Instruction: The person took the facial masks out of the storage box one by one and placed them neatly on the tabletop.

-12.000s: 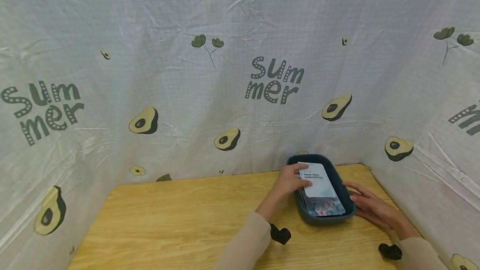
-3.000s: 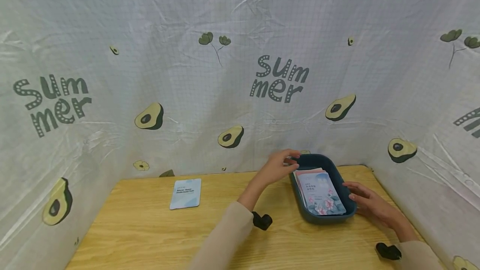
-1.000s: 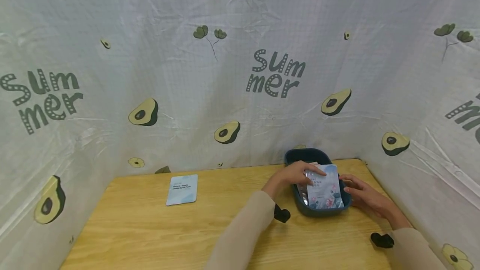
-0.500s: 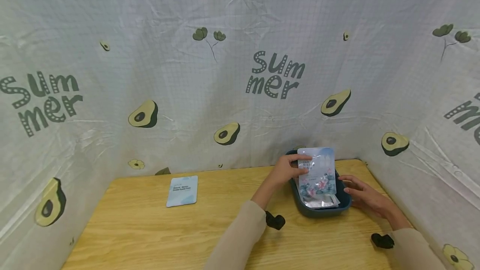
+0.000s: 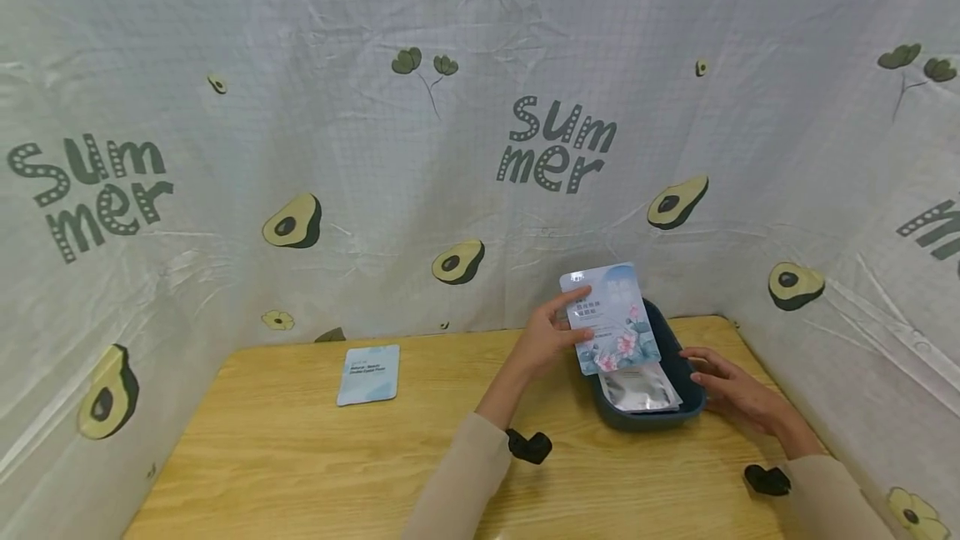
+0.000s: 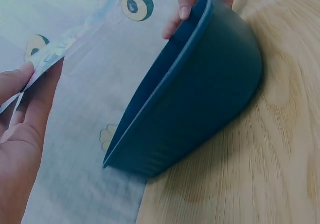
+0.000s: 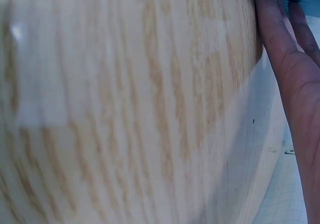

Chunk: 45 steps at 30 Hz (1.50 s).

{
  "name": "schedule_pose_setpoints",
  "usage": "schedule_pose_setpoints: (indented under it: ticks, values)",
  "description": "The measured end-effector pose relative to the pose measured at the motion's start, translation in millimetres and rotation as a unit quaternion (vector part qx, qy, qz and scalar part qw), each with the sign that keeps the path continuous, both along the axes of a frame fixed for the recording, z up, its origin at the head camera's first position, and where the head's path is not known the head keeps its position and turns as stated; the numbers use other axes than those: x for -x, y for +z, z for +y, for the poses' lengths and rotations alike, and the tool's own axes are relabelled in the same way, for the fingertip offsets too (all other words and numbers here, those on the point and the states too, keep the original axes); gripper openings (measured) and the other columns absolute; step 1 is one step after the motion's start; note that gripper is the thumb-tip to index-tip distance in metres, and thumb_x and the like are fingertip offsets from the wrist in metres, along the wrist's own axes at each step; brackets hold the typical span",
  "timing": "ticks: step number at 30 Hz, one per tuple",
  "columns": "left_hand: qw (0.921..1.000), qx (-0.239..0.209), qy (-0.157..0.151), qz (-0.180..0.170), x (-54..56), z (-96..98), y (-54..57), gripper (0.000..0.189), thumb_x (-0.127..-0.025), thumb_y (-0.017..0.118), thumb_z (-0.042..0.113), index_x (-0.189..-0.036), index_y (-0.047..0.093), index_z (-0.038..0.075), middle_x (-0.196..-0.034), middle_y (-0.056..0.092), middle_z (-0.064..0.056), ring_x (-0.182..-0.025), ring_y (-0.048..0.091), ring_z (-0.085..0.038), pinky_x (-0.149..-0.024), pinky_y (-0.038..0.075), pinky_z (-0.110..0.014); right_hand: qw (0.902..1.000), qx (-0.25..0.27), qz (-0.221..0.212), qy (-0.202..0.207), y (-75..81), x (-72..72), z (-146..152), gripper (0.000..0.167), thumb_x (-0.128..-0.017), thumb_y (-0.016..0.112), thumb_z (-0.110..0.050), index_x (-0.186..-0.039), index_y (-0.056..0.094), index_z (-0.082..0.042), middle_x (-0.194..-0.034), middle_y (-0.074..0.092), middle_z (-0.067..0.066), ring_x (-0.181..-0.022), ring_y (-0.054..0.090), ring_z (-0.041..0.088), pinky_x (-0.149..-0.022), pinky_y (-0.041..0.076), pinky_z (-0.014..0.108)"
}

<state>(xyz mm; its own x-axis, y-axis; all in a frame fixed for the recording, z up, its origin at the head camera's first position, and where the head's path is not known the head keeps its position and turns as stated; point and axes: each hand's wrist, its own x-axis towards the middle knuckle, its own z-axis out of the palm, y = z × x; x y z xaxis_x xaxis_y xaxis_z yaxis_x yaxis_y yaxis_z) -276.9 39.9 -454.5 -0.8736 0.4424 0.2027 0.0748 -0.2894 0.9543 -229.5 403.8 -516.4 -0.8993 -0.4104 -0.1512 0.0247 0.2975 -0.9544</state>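
Observation:
My left hand (image 5: 542,340) pinches a flat pale-blue sachet (image 5: 609,319) with pink lotus flowers, thumb in front, tilted above the left part of a dark blue plastic bin (image 5: 652,421). In the left wrist view the sachet (image 6: 65,46) shows edge-on, apart from the bin (image 6: 200,93). Silvery packets (image 5: 637,390) lie inside the bin, partly covered by the sachet. At the bin's right side my right hand (image 5: 738,394) holds the rim, with fingertips over the edge in the left wrist view and fingers (image 7: 275,28) along the outside in the right wrist view.
A light-blue packet printed "Natural - Beauty Double Eyelid Paste" (image 5: 368,375) lies flat on the wooden table (image 5: 300,457), far to the left. A white patterned sheet (image 5: 360,273) hangs behind the table and at both sides, close behind the bin.
The eyelid paste packet went from the bin to the table's left. My left hand since lifted the lotus sachet up and leftward, uncovering silvery packets. The right hand stays at the bin.

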Motion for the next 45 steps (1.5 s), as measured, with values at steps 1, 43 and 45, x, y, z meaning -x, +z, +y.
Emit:
schedule_pose_setpoints:
  ticks: [1,43,45]
  values:
    - [1.0,0.001,-0.002,0.005,-0.4,-2.7,-0.2,0.063,-0.09,0.069,-0.011,-0.143,0.06,0.02,-0.131,0.061,-0.007,-0.098,0.068,-0.019,-0.084,0.059,-0.03,1.0,0.001,0.0,0.002,0.1,0.0,1,0.049,-0.11,0.046,-0.02,-0.154,0.028,-0.008,-0.158,0.01,0.036,-0.126,0.049,0.017,-0.101,0.048,0.057]
    - [0.9872,0.145,0.046,0.047,-14.4,-113.0,-2.5,0.063,-0.094,0.066,-0.006,-0.152,0.049,0.012,-0.152,0.043,-0.016,-0.103,0.07,-0.026,-0.083,0.06,-0.034,0.9997,-0.01,-0.006,-0.02,-3.3,1.1,2,0.052,-0.11,0.047,-0.024,-0.154,0.027,-0.006,-0.161,0.012,0.031,-0.14,0.033,0.048,-0.105,0.039,0.068]
    - [0.9863,0.151,0.048,0.046,-15.6,-116.3,-2.5,0.063,-0.094,0.066,-0.007,-0.151,0.05,0.013,-0.152,0.043,-0.016,-0.102,0.07,-0.025,-0.084,0.06,-0.034,0.9998,-0.009,-0.006,-0.018,-5.1,1.4,1,0.052,-0.11,0.047,-0.024,-0.154,0.027,-0.005,-0.161,0.012,0.032,-0.14,0.033,0.05,-0.105,0.04,0.067]
